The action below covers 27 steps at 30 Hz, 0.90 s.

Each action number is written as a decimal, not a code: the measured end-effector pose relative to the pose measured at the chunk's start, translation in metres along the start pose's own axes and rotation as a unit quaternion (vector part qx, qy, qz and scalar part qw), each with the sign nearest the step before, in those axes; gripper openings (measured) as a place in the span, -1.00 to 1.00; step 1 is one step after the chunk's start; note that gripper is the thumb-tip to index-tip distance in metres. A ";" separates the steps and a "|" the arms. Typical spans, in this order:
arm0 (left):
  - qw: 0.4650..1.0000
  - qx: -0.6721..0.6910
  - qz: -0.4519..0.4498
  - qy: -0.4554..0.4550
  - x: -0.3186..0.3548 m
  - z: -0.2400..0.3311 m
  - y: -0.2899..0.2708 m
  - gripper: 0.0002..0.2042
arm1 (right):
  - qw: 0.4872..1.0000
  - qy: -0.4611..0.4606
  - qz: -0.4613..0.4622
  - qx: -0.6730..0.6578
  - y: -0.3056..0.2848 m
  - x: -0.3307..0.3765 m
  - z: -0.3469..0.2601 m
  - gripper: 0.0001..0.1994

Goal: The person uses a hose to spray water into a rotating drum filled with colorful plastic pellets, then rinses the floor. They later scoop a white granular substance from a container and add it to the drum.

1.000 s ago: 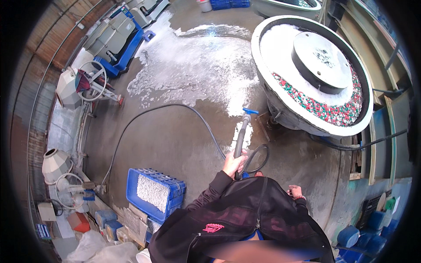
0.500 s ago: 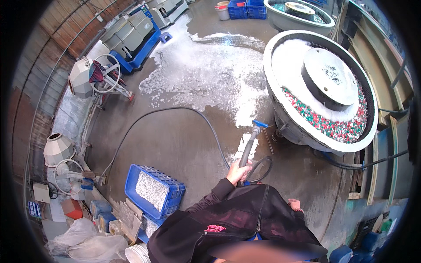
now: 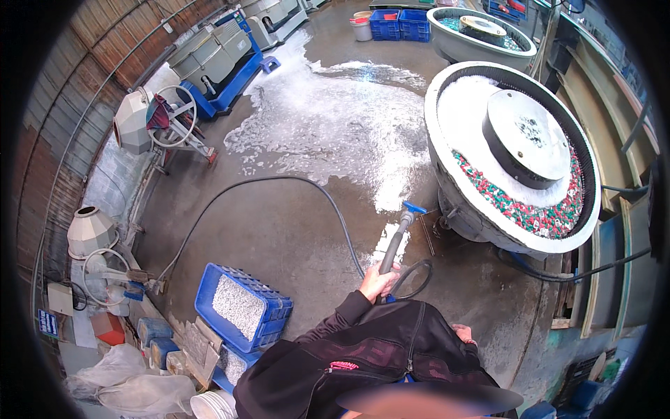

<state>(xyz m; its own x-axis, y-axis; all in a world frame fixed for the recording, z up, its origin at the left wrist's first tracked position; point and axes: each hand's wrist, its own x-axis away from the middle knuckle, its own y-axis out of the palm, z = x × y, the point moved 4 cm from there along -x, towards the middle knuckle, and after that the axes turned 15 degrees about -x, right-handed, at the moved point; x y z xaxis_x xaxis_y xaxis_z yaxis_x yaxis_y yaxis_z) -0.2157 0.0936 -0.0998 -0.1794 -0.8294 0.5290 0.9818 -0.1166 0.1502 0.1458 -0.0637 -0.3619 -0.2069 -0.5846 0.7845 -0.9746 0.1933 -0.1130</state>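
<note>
The wand (image 3: 396, 244), grey with a blue head (image 3: 414, 208), slants over the middle of the floor (image 3: 265, 223), its head away from the person, near the tub; I cannot tell whether the head touches the floor. From the left, a near drum (image 3: 93, 232) and a far drum (image 3: 132, 122), both pale and many-sided with a hand wheel each, stand along the floor's left edge. A black hose (image 3: 279, 177) runs from beside the near drum in a wide arc to the left hand. Inside that arc a blue crate (image 3: 276, 318) of white pellets (image 3: 237, 305) sits tilted, close to the person's sleeve. White foam (image 3: 328, 112) spreads across the far part of the floor, with a strip beside the wand. The left hand (image 3: 379, 281) is closed round the wand's handle; a loop of hose lies just to its right. The right hand (image 3: 463, 334) hangs beside the jacket (image 3: 447, 353), partly hidden; I cannot tell whether it holds anything. Toward the floor's right edge stands the round tub (image 3: 481, 213), with foam and red, green and white chips (image 3: 516, 206) inside.
</note>
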 end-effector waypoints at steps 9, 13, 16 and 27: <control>1.000 -0.005 -0.005 -0.018 -0.005 -0.002 0.001 -0.77 | 0.999 0.016 0.009 -0.041 0.003 0.021 -0.004 -0.72; 0.999 -0.005 -0.005 -0.031 -0.006 -0.002 0.005 -0.77 | 0.993 0.066 0.039 -0.088 -0.004 0.021 0.018 -0.67; 0.999 -0.014 0.002 -0.030 -0.003 -0.002 0.008 -0.78 | 0.992 0.069 0.065 -0.080 -0.007 0.020 0.029 -0.69; 0.999 -0.034 -0.002 -0.023 -0.023 -0.011 0.003 -0.76 | 0.987 0.094 0.118 -0.058 -0.014 0.028 0.020 -0.71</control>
<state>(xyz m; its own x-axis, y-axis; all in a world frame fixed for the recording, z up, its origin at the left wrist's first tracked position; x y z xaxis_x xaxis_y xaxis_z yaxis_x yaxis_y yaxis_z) -0.2081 0.1065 -0.1209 -0.1849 -0.8035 0.5659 0.9827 -0.1585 0.0960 0.1517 -0.0980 -0.3507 -0.3970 -0.3577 0.8453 -0.8825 0.4017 -0.2445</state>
